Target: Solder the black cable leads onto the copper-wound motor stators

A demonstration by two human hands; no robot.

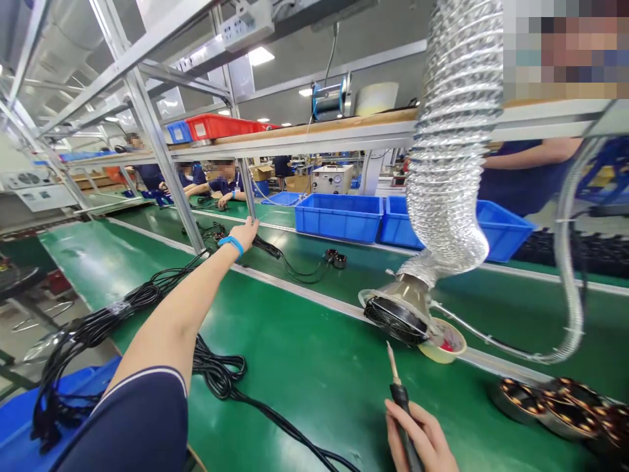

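My left hand [244,235], with a blue wristband, is stretched far over the bench beside a metal post. Its fingers are pressed together; what they pinch is too small to name. Black cables [268,248] lie right beside it, leading to small round motor parts [335,258]. In my right hand [423,438] is a soldering iron [400,400], its tip pointing up and away over the green bench. Just beyond the tip hangs a round black fan [396,320] under a silver duct [445,144]. Several copper-wound stators [565,410] sit at the right.
Bundled black cables [219,373] cross the bench at left and centre. A tape roll [445,342] sits beside the fan. Blue bins [339,216] stand behind. A shelf [295,141] crosses overhead, carrying a wire spool [329,98]. Other people work beyond the bench.
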